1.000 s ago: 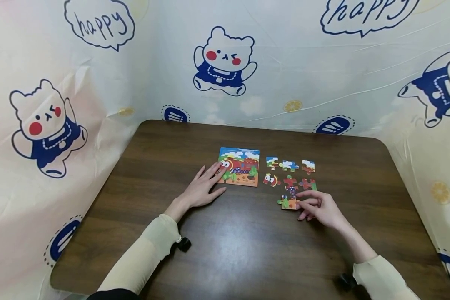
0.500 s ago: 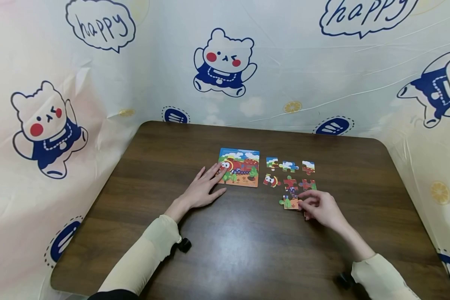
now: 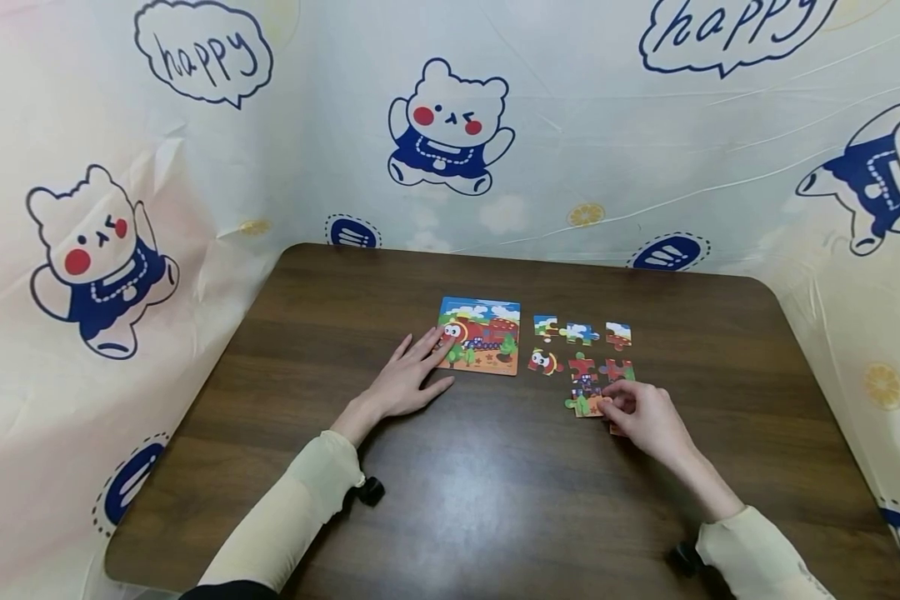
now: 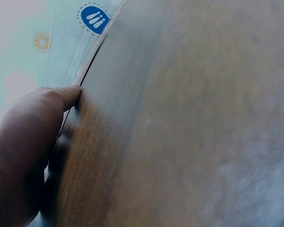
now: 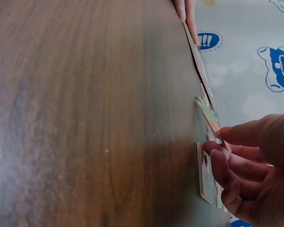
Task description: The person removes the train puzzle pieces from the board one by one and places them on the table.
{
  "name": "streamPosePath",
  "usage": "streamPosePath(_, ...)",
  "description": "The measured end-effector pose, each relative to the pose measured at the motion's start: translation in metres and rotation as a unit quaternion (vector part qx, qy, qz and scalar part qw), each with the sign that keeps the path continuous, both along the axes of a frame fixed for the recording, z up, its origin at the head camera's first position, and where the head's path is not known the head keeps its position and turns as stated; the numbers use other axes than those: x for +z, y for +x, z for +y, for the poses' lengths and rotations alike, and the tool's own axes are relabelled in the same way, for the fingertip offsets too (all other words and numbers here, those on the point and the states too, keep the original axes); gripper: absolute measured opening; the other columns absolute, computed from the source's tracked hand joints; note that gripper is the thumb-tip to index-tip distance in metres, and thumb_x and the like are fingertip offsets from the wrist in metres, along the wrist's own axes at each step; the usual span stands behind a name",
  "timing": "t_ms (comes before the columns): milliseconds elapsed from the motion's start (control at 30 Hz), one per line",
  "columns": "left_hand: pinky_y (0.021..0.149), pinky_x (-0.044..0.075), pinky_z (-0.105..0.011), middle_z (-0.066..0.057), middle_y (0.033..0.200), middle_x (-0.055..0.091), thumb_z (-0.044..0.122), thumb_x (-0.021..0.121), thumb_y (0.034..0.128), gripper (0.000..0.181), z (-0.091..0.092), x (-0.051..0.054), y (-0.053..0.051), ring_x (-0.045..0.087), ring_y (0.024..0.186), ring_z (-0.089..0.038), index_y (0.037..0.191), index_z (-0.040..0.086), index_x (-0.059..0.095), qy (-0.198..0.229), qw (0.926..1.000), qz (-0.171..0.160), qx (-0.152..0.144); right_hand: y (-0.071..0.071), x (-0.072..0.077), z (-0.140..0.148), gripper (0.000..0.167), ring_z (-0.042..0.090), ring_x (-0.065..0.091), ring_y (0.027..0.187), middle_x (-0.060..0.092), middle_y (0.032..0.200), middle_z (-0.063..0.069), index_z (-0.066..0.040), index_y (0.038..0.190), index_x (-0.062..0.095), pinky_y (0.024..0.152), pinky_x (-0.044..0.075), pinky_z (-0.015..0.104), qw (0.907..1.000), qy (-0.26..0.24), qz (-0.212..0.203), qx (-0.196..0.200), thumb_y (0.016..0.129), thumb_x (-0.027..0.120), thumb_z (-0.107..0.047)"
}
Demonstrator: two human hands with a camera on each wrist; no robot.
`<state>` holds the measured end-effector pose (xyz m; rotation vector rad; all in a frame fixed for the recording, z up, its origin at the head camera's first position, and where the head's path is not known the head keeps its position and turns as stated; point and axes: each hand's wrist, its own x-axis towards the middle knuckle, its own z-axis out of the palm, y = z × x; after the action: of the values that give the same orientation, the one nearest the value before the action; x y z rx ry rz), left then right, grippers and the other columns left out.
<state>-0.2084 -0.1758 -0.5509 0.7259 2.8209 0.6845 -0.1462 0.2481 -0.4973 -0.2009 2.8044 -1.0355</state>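
My left hand (image 3: 408, 379) lies with straight fingers on the left edge of a square puzzle picture board (image 3: 487, 354) showing a red train. My right hand (image 3: 648, 417) pinches a jigsaw piece (image 3: 587, 407) printed with a green cactus and orange sand. In the right wrist view that piece (image 5: 208, 115) is tilted, held between thumb and fingers. Beyond it lie a red train piece (image 3: 581, 367) and another red piece (image 3: 617, 369). Partly hidden under my right hand, one more piece (image 5: 203, 177) lies on the table.
Cloud pieces (image 3: 545, 326) form a loose row at the back, right of the board. A piece with an eyed face (image 3: 545, 362) sits between board and train piece. The brown table (image 3: 450, 500) ends before a printed curtain (image 3: 570, 125).
My right hand has shifted slightly to the right, and the cactus piece has moved right with it. The left hand has stayed on the board.
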Motion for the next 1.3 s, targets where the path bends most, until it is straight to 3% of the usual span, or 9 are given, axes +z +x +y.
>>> streamPosePath(267,0.14,0.006,-0.064,-0.008,0.187,0.015,0.048,0.06,0.111,0.079,0.001,0.003,0.001,0.016,0.174,-0.032,0.177,0.022,0.026,-0.002,0.9999,0.01,0.0,-0.002,-0.004,-0.002,0.015,0.012,0.058,0.056,0.071,0.069,0.0,-0.001,0.109,0.081,0.052,0.043,0.025,0.999,0.033,0.031,0.002,0.101,0.08,-0.014)
streamPosePath(500,0.141,0.004,-0.06,-0.002,0.188,0.013,0.052,0.059,0.1109,0.079,0.0,-0.006,-0.002,0.014,0.175,-0.027,0.177,0.029,0.024,-0.002,1.0,0.007,0.006,-0.011,0.002,-0.016,0.016,0.012,0.055,0.058,0.073,0.079,0.005,0.0,0.111,0.08,0.051,0.043,0.025,0.9987,0.016,0.045,0.017,0.1,0.081,-0.011)
streamPosePath(667,0.142,0.003,-0.058,-0.002,0.188,0.013,0.053,0.059,0.1108,0.079,-0.001,-0.008,-0.004,0.013,0.175,-0.025,0.177,0.029,0.024,-0.004,0.9999,0.006,0.01,-0.027,0.007,-0.041,0.024,0.013,0.059,0.066,0.077,0.088,0.009,0.003,0.12,0.078,0.057,0.046,0.023,0.9974,-0.013,0.056,0.045,0.099,0.082,-0.011)
streamPosePath(833,0.142,0.004,-0.06,-0.006,0.187,0.017,0.05,0.061,0.1103,0.078,0.002,-0.002,-0.001,0.016,0.175,-0.028,0.177,0.025,0.028,-0.002,0.9999,0.009,0.012,-0.049,0.009,-0.077,0.031,0.016,0.064,0.072,0.079,0.1,0.015,0.003,0.129,0.075,0.061,0.049,0.023,0.9949,-0.046,0.056,0.069,0.101,0.08,-0.01)
streamPosePath(967,0.141,0.007,-0.062,-0.008,0.186,0.02,0.049,0.061,0.11,0.078,0.004,0.003,0.002,0.019,0.174,-0.031,0.177,0.024,0.029,0.005,0.9998,0.013,0.012,-0.069,0.005,-0.104,0.037,0.022,0.07,0.071,0.08,0.108,0.02,0.004,0.135,0.071,0.058,0.053,0.025,0.9915,-0.095,0.012,0.088,0.102,0.079,-0.011)
streamPosePath(1100,0.141,0.008,-0.061,-0.009,0.185,0.022,0.052,0.063,0.1091,0.085,0.004,0.0,0.002,0.021,0.173,-0.03,0.177,0.018,0.024,0.016,0.9996,0.01,0.02,-0.086,0.001,-0.127,0.04,0.024,0.076,0.073,0.079,0.117,0.023,0.004,0.138,0.07,0.058,0.058,0.026,0.9855,-0.131,-0.037,0.101,0.103,0.078,-0.012)
streamPosePath(1300,0.142,0.008,-0.058,-0.012,0.184,0.025,0.052,0.067,0.1071,0.095,0.004,0.002,0.001,0.025,0.172,-0.028,0.178,0.014,0.016,0.02,0.999,0.004,0.039,-0.102,-0.001,-0.154,0.049,0.019,0.072,0.083,0.075,0.137,0.025,0.004,0.145,0.067,0.072,0.059,0.027,0.9829,-0.111,-0.034,0.142,0.101,0.08,-0.012)
